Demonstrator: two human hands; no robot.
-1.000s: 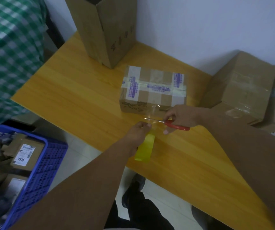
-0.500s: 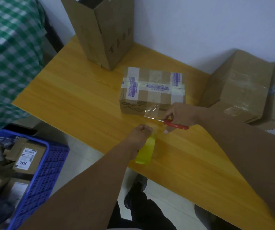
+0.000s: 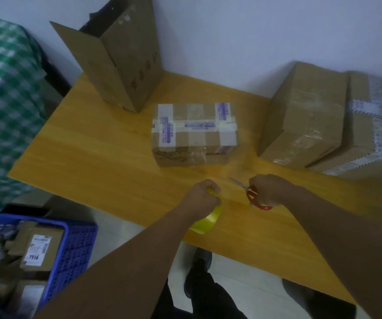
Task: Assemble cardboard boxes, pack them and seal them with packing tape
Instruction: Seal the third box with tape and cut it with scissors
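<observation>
Tape roll [image 3: 206, 221], scissors [image 3: 252, 195] before taped box [image 3: 194, 137]

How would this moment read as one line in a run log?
left hand grips tape roll | right hand holds scissors | taped box on table, touched by neither hand

A small cardboard box [image 3: 194, 137], sealed with white purple-printed and clear tape, lies flat mid-way along the table [image 3: 93, 157], while a yellow-green tape roll [image 3: 206, 223] stands on edge over its near edge, red-handled scissors [image 3: 245, 188] just beside.

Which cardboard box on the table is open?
The tall upright box at far left: its top flaps stand open. The small centre box, the plain box and the printed-tape box at right are taped shut.
</observation>
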